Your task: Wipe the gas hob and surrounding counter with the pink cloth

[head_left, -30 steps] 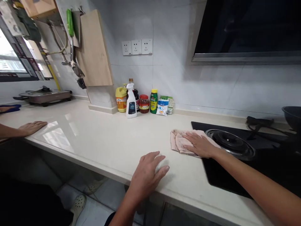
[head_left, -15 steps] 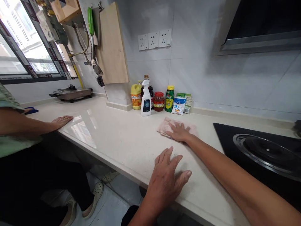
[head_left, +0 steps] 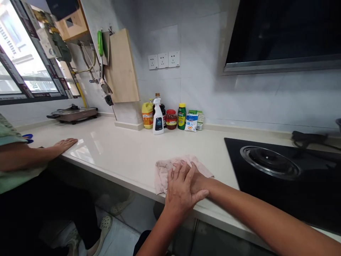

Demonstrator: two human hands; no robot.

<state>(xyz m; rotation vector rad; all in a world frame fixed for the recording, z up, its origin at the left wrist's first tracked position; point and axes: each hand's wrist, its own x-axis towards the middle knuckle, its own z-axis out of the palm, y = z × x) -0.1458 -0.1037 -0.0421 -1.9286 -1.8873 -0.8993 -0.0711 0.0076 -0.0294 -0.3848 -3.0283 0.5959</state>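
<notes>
On the pale kitchen countertop (head_left: 128, 149), low in the frame's center, a pink cloth (head_left: 166, 170) is lying under 2 stacked hands, the left hand (head_left: 180, 190) covering the right hand (head_left: 198, 182), fingers slightly apart and pressing flat, while another person's hand (head_left: 64, 145) is resting at middle left.

right hand (head_left: 198, 181): mostly buried under my left hand (head_left: 181, 190), so I can't see how its fingers lie.
pink cloth (head_left: 166, 170): its middle is covered by my two hands; only the edges show.
right forearm: runs out of the bottom right corner.
co-worker's hand (head_left: 64, 145): flat on the counter (head_left: 128, 153), the arm cut off by the left edge.
bottle labels: print on the spray bottle (head_left: 158, 121) and the jars beside it is too small to read.
pan (head_left: 339, 122): just a sliver at the right edge.
blue thing (head_left: 28, 137): half hidden behind the co-worker's arm, can't tell what it is.
</notes>
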